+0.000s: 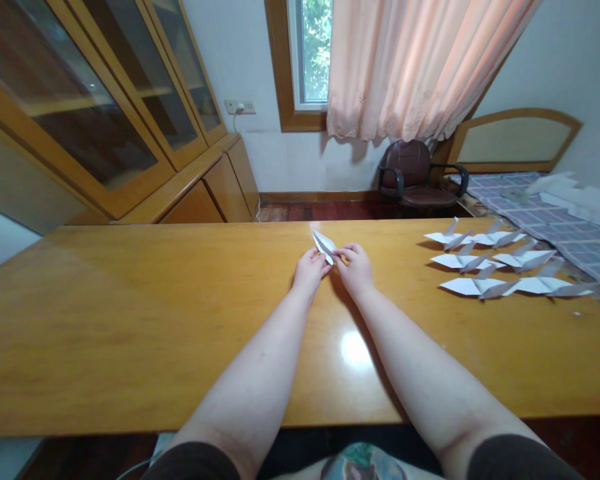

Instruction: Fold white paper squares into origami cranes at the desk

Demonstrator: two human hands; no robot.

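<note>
Between my two hands, near the far edge of the table, is a narrow piece of folded white paper (324, 244) with a pointed end aimed away from me. My left hand (309, 272) grips its near left side between thumb and fingers. From the right, my right hand (355, 268) pinches the paper close to its near end. The fingers cover part of the lower folds. Off to the right, several folded white paper cranes (473, 287) with pointed wings stand in rows on the table.
The wooden table (145, 320) spans the view. Behind it stand a glass-doored cabinet (220, 180) at left, a brown armchair (413, 170) and a pink curtain (405, 67). A bed (505, 193) with a checked cover lies at right. A tiny white scrap (577, 313) sits near the table's right edge.
</note>
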